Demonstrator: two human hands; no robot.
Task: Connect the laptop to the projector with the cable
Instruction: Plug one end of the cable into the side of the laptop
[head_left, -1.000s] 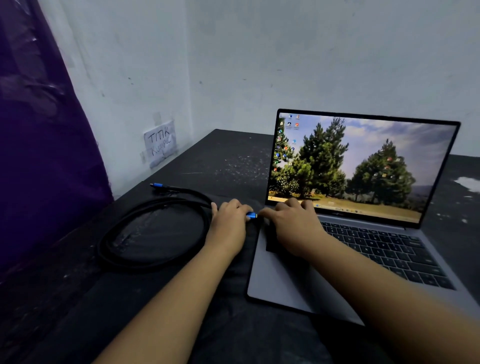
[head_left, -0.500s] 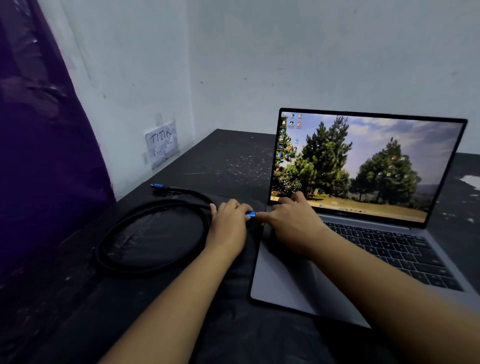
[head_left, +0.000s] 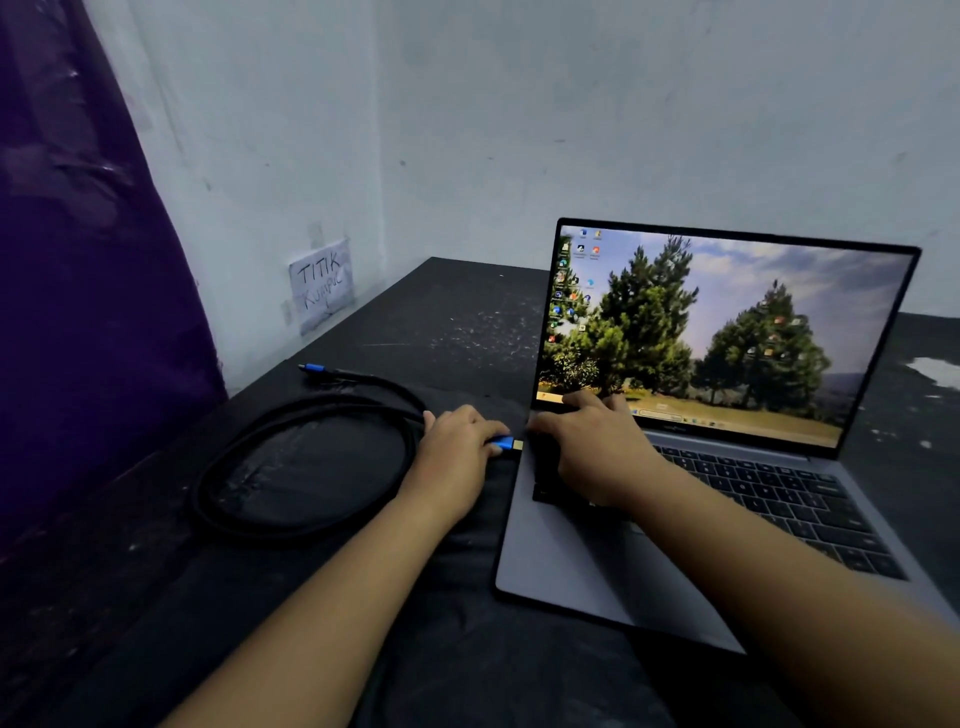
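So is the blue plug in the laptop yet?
Not yet. The blue plug in the left hand shows its gold tip just short of the laptop edge.

On the table (head_left: 457, 322), the coiled cable (head_left: 291, 467) lies left of the laptop (head_left: 571, 582), near the wall (head_left: 249, 156).

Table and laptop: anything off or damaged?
No damage shows. The table is scuffed, with a white patch at its right edge. No projector is in view; the cable's far plug lies loose near the wall.
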